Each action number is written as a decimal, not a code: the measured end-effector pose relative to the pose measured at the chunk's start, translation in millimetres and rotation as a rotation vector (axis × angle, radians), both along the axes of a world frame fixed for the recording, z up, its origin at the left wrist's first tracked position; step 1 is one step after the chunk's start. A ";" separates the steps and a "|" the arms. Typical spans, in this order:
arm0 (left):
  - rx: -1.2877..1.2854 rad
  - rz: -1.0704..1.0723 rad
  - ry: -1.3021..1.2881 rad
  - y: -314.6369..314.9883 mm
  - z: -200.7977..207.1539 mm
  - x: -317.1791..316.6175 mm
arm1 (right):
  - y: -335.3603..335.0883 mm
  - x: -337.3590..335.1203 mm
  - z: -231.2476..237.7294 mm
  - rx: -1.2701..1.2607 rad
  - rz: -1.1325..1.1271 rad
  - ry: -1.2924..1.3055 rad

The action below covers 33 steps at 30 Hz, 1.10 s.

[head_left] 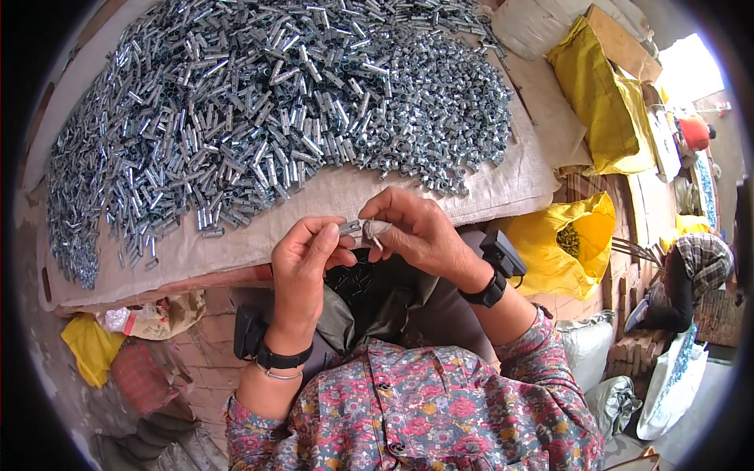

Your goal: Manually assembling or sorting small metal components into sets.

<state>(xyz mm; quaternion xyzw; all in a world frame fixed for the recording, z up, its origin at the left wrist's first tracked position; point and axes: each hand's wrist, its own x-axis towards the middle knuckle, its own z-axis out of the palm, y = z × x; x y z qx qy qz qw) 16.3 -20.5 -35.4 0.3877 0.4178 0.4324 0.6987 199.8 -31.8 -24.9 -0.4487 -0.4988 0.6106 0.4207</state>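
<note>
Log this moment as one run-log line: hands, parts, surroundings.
left hand: pinches small metal sleeve | right hand: holds small metal part against it | pile of metal sleeves on table behind | dark bag in lap

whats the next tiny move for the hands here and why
Probably bring the hands together to push the two parts into each other. The left hand pinches a small metal sleeve and the right hand holds another small metal piece right beside it, tips almost meeting above the dark bag on the lap.

Open yellow sack [567,245] at right; another yellow sack [605,110] beyond.
</note>
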 end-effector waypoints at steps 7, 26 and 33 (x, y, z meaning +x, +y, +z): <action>-0.016 -0.015 -0.013 -9.2 3.6 -2.1 | -5.7 -2.0 -5.9 0.003 0.005 0.080; 0.024 -0.039 0.091 -10.2 1.8 -7.3 | -10.8 -2.6 7.1 0.295 0.021 -0.399; 0.000 -0.059 0.083 -11.3 -5.4 -9.4 | -12.3 -2.8 2.3 0.401 0.022 -0.493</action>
